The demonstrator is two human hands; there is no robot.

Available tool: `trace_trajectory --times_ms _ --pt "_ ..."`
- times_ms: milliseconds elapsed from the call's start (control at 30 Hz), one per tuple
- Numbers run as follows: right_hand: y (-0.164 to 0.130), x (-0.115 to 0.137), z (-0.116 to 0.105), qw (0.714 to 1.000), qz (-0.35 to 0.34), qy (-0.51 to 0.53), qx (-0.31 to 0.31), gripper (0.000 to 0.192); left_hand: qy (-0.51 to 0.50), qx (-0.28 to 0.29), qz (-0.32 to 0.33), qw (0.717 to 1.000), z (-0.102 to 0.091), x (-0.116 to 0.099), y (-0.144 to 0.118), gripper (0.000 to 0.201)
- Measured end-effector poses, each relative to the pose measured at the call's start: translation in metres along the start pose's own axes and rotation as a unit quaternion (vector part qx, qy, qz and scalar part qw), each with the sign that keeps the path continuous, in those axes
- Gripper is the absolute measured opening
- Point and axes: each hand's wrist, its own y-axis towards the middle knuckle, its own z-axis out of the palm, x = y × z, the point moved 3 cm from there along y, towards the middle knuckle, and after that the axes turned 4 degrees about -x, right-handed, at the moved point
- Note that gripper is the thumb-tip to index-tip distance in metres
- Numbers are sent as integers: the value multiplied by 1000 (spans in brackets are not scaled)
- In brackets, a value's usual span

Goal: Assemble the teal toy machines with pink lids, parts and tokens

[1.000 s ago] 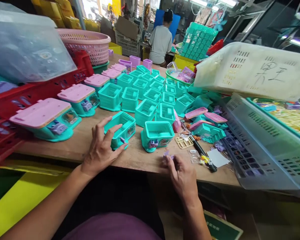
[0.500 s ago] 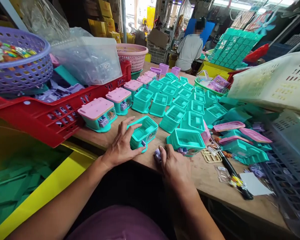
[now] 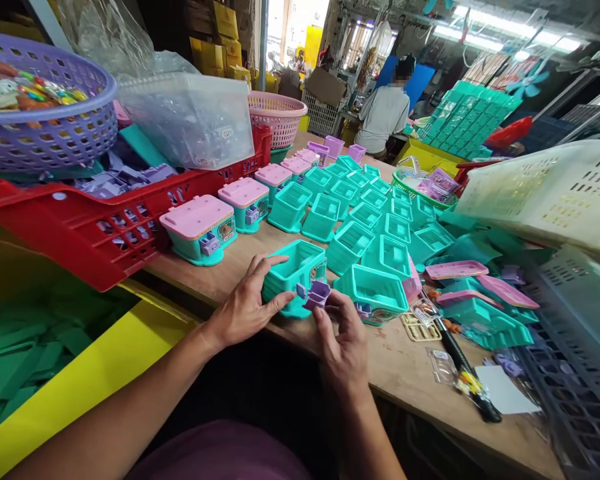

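My left hand [image 3: 250, 297] grips the near left side of a teal plastic box [image 3: 293, 263] that stands open-topped at the table's front edge. Between the thumb and fingers of my right hand [image 3: 344, 333] is a small purple plastic tray piece [image 3: 316, 293], held right at the front of that box. Whether the piece touches the box I cannot tell. Just to the right stands another open teal box [image 3: 375, 287] with a purple part on its front. Pink-lidded teal boxes [image 3: 200, 230] line up to the left.
Many open teal boxes [image 3: 350, 243] fill the table's middle. On the left are a red crate [image 3: 130, 230] and a purple basket [image 3: 45, 127] of small toys. A black-handled tool [image 3: 463, 360], pink lids [image 3: 455, 269] and a grey crate [image 3: 570, 373] lie right. A person [image 3: 385, 113] sits behind.
My right hand has lifted the purple piece from near the table edge up to the front of the teal box. My left hand keeps its hold on the box, which is turned slightly.
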Motion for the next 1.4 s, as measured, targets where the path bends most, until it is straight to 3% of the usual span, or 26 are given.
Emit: trace_trajectory --times_ms 167,267,367,600,767,900,1400 --pt "-6 -12 13 999 -20 -15 -30 25 -12 -20 -18 1000 2 0 -4 27" --pt "-8 -14 14 998 -7 16 -53 27 -21 -16 -26 999 3 -1 -4 25" --pt "-8 -9 13 996 -47 -40 -71 28 -33 -24 -32 999 4 -1 -3 25" --pt "-10 6 16 978 -147 -132 -62 33 -57 -25 -11 998 7 5 -13 22" --pt "-14 7 19 970 -171 -154 -73 40 -78 -27 3 997 8 10 -20 20" --pt "-15 9 18 964 -199 -170 -43 41 -97 -23 7 995 5 11 -21 18" --pt "-16 10 11 957 -258 -132 -14 47 -110 -21 31 993 7 14 -29 19"
